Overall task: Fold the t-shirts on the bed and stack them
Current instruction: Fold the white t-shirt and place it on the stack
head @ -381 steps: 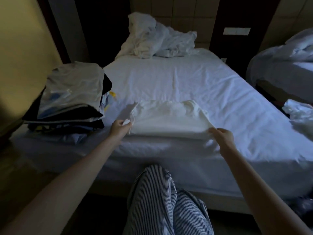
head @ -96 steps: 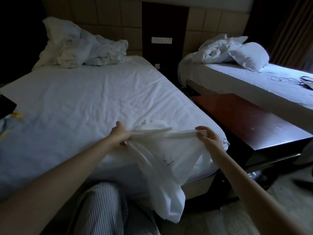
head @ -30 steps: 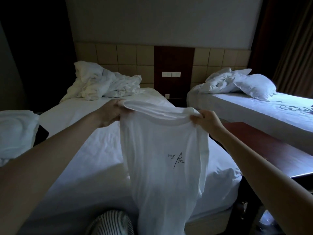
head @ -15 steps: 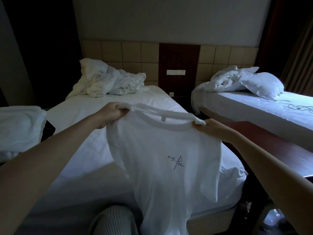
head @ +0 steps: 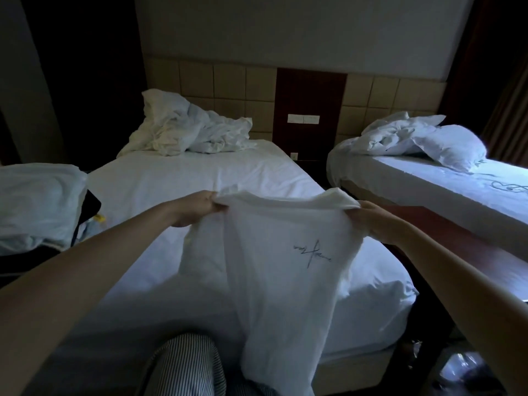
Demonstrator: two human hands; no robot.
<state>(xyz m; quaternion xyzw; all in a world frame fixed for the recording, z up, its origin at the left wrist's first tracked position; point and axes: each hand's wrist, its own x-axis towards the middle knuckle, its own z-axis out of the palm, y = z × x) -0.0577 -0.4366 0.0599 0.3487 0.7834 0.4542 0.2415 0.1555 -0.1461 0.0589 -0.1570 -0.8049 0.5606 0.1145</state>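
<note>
A white t-shirt (head: 274,281) with a small dark script print on its chest hangs in the air over the near end of the bed (head: 183,184). My left hand (head: 197,208) grips its top edge at one shoulder, and my right hand (head: 368,221) grips the other shoulder. The shirt's lower part drops in front of my striped trouser leg. At the left edge stands the stack of folded shirts (head: 37,201), with a white one on top and darker ones under it.
A crumpled white duvet (head: 185,130) lies at the head of the bed. To the right are a dark wooden bench (head: 457,247) and a second bed (head: 445,184) with a pillow and a cable on it. The room is dim.
Since half a second ago I have lowered the shirt a little and spread its shoulders wider. Earlier I lifted it from the bed's near right corner.
</note>
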